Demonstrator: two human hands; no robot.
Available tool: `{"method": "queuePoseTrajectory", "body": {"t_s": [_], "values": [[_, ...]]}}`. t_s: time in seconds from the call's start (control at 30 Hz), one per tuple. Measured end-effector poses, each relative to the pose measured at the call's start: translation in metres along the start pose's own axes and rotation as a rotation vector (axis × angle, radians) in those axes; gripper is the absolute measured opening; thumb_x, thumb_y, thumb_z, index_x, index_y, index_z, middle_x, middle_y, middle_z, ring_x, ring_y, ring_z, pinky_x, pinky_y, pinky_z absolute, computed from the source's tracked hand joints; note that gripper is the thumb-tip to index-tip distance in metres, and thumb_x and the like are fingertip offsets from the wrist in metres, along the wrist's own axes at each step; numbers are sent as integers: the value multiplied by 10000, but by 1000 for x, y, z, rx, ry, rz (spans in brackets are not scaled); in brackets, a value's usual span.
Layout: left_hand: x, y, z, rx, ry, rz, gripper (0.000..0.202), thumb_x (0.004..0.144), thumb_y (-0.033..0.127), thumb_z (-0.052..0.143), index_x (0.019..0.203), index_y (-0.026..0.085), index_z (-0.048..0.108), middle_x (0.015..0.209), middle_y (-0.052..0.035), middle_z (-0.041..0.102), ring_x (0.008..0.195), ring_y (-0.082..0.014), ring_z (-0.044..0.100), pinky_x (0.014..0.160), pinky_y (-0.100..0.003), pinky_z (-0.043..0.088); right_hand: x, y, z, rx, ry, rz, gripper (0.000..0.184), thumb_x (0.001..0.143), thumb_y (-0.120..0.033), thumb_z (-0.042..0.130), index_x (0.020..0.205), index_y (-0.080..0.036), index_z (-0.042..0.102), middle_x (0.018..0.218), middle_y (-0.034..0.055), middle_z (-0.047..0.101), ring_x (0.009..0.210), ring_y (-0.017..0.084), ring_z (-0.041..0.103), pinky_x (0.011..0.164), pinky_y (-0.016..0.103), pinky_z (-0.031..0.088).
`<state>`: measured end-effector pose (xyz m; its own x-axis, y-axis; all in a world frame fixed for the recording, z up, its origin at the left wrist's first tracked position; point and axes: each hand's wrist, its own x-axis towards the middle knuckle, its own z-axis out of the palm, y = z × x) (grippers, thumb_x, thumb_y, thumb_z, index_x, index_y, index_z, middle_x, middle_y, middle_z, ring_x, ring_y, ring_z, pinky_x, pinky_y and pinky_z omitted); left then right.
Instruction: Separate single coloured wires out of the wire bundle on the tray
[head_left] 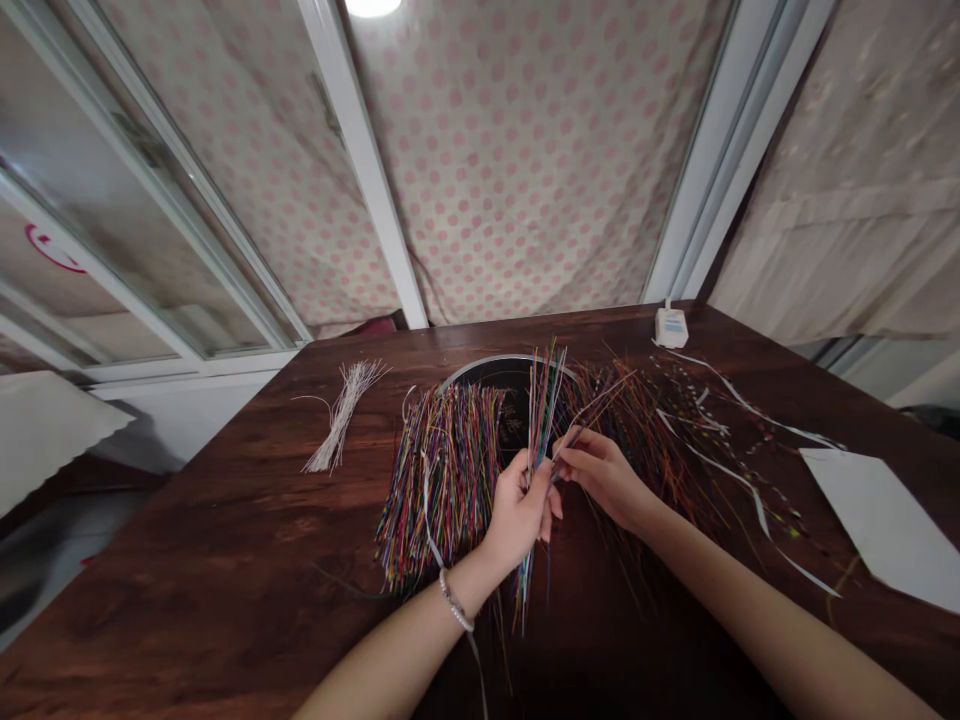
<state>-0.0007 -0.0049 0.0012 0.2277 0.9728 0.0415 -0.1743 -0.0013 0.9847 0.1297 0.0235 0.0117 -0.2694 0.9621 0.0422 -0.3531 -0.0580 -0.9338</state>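
My left hand [523,505] is closed around an upright bundle of thin multicoloured wires [546,400], whose ends stick out above and below the fist. Close beside it, my right hand [600,475] pinches a few darker wires [600,405] that slant up to the right; their lower ends meet the left fingers. Left of my hands lies a thick fringe of multicoloured wires [446,480]. A looser spread of orange and brown wires [667,450] lies behind and right of my right hand. Behind the hands, a round black plate [480,372] with a pale rim is partly covered by wires.
A bundle of white wires [341,425] lies at the left on the dark wooden table [247,540]. To the right are white ribbon strips [739,475], a white card [881,510] and a small white box [670,327]. A dotted curtain [525,170] hangs behind the table.
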Motion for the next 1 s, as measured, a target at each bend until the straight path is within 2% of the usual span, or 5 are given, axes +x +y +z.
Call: {"method": "queuePoseTrajectory", "body": {"t_s": [0.17,0.4,0.67,0.87,1.0], "values": [[1,0,0,1,6,-1,308,829,489,426,832,183,389,464,74,515,237,-44,386,232,-117,196,-1,-1,2,40,-29,-22,114,691,-240,628,690,-171,536,703,-4,531,602,100,475,590,267,383],[1,2,1,3,-8,-12,330,805,502,459,808,180,389,470,73,514,238,-41,392,235,-118,202,0,3,1,-104,27,-45,174,678,-286,662,708,-177,530,654,-19,496,572,95,444,543,249,369],[2,1,1,-14,3,-17,321,817,501,435,811,189,359,484,72,531,232,-47,400,232,-114,216,-1,4,0,5,-21,15,187,684,-283,671,731,-187,517,652,-34,491,556,82,446,547,238,358],[4,-3,1,-65,16,-60,351,807,533,421,858,196,338,642,11,621,343,-106,554,281,-136,320,2,4,1,41,-43,54,289,763,-456,547,673,-183,517,642,-17,490,469,88,419,485,261,348],[7,-7,2,-109,48,-82,351,794,524,452,859,198,340,610,17,616,425,-137,603,351,-173,411,2,1,1,61,7,2,439,794,-526,466,526,-186,395,650,17,534,576,128,492,568,286,408]]}}
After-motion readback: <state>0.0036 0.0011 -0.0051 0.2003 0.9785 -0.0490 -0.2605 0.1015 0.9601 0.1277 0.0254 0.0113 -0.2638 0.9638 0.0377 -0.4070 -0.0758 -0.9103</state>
